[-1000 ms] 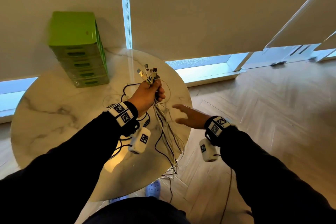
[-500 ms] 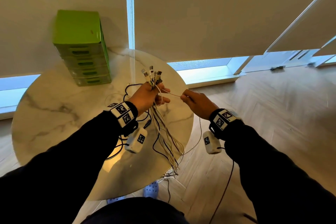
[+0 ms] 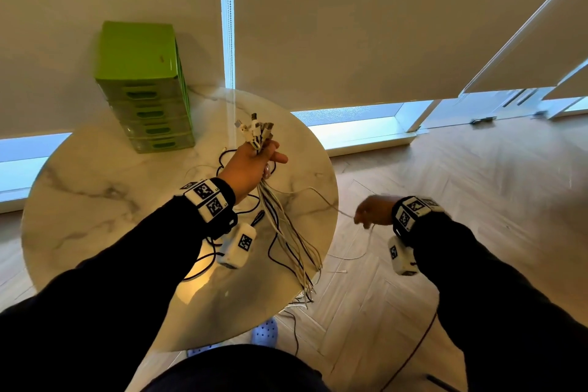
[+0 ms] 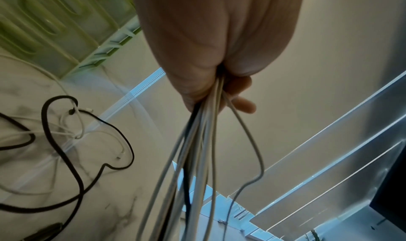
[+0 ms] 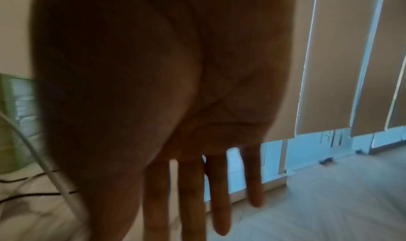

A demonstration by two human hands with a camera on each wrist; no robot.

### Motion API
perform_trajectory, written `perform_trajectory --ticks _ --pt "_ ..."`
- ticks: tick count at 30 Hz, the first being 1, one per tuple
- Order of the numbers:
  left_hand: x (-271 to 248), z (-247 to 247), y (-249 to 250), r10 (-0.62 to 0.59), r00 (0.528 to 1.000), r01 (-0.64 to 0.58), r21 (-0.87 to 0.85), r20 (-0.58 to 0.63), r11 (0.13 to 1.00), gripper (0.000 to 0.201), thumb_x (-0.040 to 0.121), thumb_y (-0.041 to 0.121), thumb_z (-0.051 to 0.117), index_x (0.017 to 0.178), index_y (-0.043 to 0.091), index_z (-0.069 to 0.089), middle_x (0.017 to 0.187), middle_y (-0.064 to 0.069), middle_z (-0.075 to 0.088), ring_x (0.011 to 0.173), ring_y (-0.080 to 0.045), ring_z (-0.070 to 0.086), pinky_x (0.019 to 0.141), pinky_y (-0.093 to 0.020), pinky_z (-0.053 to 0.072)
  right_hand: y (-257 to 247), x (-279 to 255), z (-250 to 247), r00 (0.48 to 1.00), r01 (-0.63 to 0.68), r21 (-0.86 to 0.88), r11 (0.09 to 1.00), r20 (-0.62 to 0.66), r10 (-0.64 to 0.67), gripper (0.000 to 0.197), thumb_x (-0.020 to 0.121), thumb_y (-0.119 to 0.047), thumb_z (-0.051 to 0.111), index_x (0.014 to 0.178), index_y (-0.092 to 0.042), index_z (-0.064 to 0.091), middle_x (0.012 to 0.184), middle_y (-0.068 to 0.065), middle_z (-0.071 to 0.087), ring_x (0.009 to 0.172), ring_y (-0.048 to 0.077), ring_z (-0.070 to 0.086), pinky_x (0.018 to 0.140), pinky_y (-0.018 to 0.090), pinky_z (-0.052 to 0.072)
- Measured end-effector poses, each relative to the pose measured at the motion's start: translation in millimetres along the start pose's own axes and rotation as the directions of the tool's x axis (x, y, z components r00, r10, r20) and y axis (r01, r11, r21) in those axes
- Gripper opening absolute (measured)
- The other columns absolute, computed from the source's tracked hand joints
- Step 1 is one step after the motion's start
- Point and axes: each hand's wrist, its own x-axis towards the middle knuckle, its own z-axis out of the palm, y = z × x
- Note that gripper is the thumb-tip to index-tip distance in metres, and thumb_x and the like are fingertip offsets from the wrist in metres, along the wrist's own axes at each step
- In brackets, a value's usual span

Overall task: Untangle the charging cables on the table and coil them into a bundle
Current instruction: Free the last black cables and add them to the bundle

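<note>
My left hand (image 3: 251, 165) (image 4: 211, 45) grips a bundle of charging cables (image 3: 286, 232) (image 4: 197, 149) above the round marble table (image 3: 95, 200). Their plugs (image 3: 256, 130) fan upward out of the fist, and the mostly white strands hang down past the table's front edge. One white cable (image 3: 318, 196) leads from the bundle to my right hand (image 3: 372, 213), which is blurred and off the table's right edge. In the right wrist view that hand (image 5: 197, 192) has straight fingers, and a white cable (image 5: 33, 149) passes its thumb side. A black cable (image 4: 66, 140) and thin white ones lie loose on the table.
A green drawer unit (image 3: 143, 89) stands at the back of the table against the blinds. A white cable end (image 3: 350, 256) trails on the wooden floor to the right. Blue shoes (image 3: 264, 331) show below the table's front edge.
My right hand, which pinched a white cable close to the left hand half a second ago, has swept down and right along it and straightened its fingers. The left hand keeps the bundle.
</note>
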Motion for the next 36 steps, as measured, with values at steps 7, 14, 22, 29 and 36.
perform_trajectory --ticks 7,14,22,29,36 --pt "-6 11 6 -0.031 0.989 0.052 -0.149 0.142 0.987 0.025 0.108 0.026 0.044 0.099 0.009 0.06 0.064 0.003 0.045 0.051 -0.006 0.038 0.058 -0.024 0.039 -57 -20 -20 0.928 0.37 0.483 0.793 -0.23 -0.293 0.103 0.068 -0.073 0.07 0.153 -0.03 0.031 0.154 -0.007 0.04 0.143 0.012 0.035 0.114 0.035 0.029" --pt "-27 21 33 -0.049 0.941 0.081 -0.084 0.335 0.993 0.027 0.107 0.028 0.044 0.094 0.009 0.057 0.055 0.007 0.041 0.052 -0.009 0.034 0.061 -0.026 0.039 -137 -20 -16 0.854 0.48 0.396 0.783 -0.006 -0.52 0.052 0.077 -0.053 0.078 0.121 -0.028 0.068 0.127 -0.008 0.066 0.118 0.01 0.058 0.112 0.036 0.037" --pt "-41 6 37 0.0 0.921 0.056 -0.132 0.39 0.99 0.026 0.105 0.024 0.05 0.085 0.019 0.064 0.054 0.009 0.038 0.066 -0.015 0.041 0.092 -0.039 0.038 -88 1 -34 0.923 0.312 0.125 0.942 -0.276 -0.269 0.027 0.093 -0.027 0.06 0.072 -0.011 0.066 0.078 0.008 0.072 0.066 0.01 0.063 0.07 0.028 0.045" --pt "-28 -1 39 -0.036 0.959 0.086 -0.166 0.283 0.982 0.029 0.107 0.023 0.045 0.079 0.018 0.042 0.059 0.006 0.035 0.058 -0.012 0.039 0.071 -0.027 0.041 -140 0 9 0.943 0.328 -0.12 0.937 0.107 -0.316 0.035 0.078 -0.05 0.076 0.071 -0.021 0.058 0.07 -0.007 0.064 0.068 0.012 0.06 0.07 0.03 0.047" --pt "-38 -41 36 -0.054 0.974 0.014 0.178 0.221 0.984 0.02 0.105 0.031 0.047 0.099 0.016 0.058 0.088 0.002 0.058 0.086 -0.011 0.054 0.089 -0.028 0.037 -196 -24 -23 0.821 0.561 0.411 0.719 -0.165 -0.546 0.041 0.081 -0.042 0.078 0.107 -0.013 0.063 0.102 0.006 0.07 0.096 0.018 0.066 0.092 0.037 0.053"
